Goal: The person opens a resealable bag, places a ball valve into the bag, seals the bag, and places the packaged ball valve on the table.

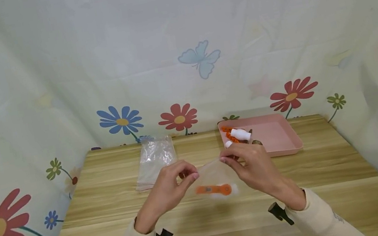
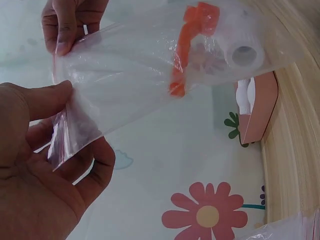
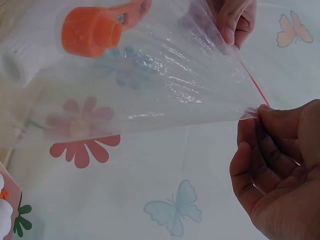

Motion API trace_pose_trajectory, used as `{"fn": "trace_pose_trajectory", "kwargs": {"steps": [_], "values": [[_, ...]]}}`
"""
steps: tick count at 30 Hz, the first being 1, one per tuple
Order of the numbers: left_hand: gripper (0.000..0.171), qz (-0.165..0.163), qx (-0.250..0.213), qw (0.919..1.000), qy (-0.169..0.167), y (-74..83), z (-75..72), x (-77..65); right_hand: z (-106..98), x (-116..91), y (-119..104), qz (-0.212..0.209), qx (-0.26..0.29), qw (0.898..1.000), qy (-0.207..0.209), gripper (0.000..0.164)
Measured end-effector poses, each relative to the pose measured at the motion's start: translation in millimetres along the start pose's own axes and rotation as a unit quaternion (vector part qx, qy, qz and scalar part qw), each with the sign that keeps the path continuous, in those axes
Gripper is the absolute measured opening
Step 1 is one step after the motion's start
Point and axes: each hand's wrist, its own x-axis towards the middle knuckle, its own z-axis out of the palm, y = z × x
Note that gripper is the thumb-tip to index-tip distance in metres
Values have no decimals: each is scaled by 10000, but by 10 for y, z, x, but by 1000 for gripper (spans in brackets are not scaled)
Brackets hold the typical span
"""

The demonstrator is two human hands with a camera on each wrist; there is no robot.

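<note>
A clear zip bag [image 2: 120, 70] hangs between my two hands, its top edge with a thin red line. Inside it lie an orange plastic piece [image 3: 85, 32] with a long arm and a white bottle-like piece [image 2: 243, 45] with a round opening. My left hand [image 1: 171, 182] pinches one top corner between thumb and fingers. The other top corner is pinched by my right hand [image 1: 254, 165]. In the head view the bag is held above the wooden table [image 1: 117, 227], with the orange piece low in it.
A pink tray [image 1: 278, 131] stands at the back right, holding a white bottle-like piece [image 1: 241, 134], orange parts [image 1: 228, 129] and a small dark item. At the back left lies a stack of clear bags [image 1: 156, 157]. A flower-print curtain [image 1: 148, 57] hangs behind and beside the table.
</note>
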Motion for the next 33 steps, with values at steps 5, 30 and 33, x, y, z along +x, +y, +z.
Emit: {"fn": "trace_pose_trajectory", "kwargs": {"steps": [5,30,33], "values": [[7,148,-33,9998,121,-12,3,-7,8,-1,-6,11,41,10000,19,16],[9,-309,-189,9992,185,-90,-114,-126,-63,27,22,-160,-32,9988,464,18],[9,-342,-163,9992,157,-99,-135,-139,-76,27,25,-147,-64,9987,490,19]]}}
